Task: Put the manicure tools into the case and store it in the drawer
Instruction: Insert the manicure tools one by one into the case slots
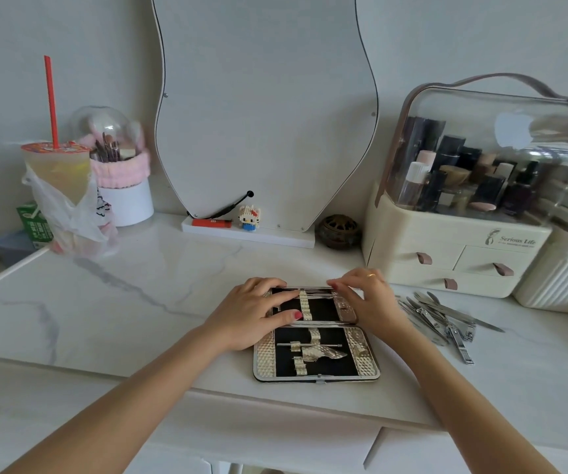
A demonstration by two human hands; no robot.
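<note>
An open manicure case [361, 357] with gold trim and black lining lies flat near the table's front edge. One thin metal tool [310, 345] sits under the straps of its near half. My left hand [252, 313] rests on the far half's left side, fingers fairly straight. My right hand [366, 295] is at the far half's right end, its fingertips on a thin metal tool [313, 289] along the far edge. A pile of loose steel manicure tools [446, 318], with nail clippers among them, lies to the right of the case.
A cream cosmetics organiser [453, 254] with three small drawers stands at the back right, a ribbed white box [563, 285] beside it. A mirror [262, 107], brush holder [122, 186], bagged drink cup [58, 176] and a small incense burner [339, 230] line the back. Desk drawer fronts [275, 436] run below the table edge.
</note>
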